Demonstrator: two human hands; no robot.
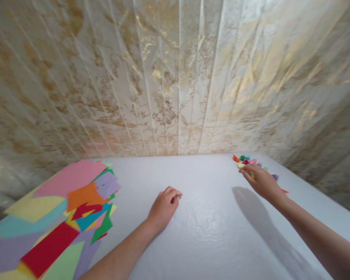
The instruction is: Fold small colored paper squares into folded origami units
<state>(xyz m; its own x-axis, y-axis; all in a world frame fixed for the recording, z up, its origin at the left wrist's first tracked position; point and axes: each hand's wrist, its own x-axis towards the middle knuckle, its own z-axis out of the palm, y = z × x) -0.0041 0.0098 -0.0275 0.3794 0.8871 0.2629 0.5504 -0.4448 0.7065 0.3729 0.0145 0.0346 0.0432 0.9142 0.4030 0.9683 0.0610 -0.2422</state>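
Note:
My left hand [164, 206] rests on the white table [204, 217] near its middle, fingers curled in a loose fist with nothing visible in it. My right hand [261, 179] reaches to the far right corner, fingers pinched on a pale yellow folded paper piece [241, 165] at the edge of a small pile of colourful folded paper pieces [249, 160]. A spread of coloured paper sheets [61, 214] lies at the table's left side, away from both hands.
A crinkled cream and gold patterned backdrop [175, 77] rises behind the table and wraps round its left and right sides. The table's right edge [317, 186] runs diagonally beside my right forearm.

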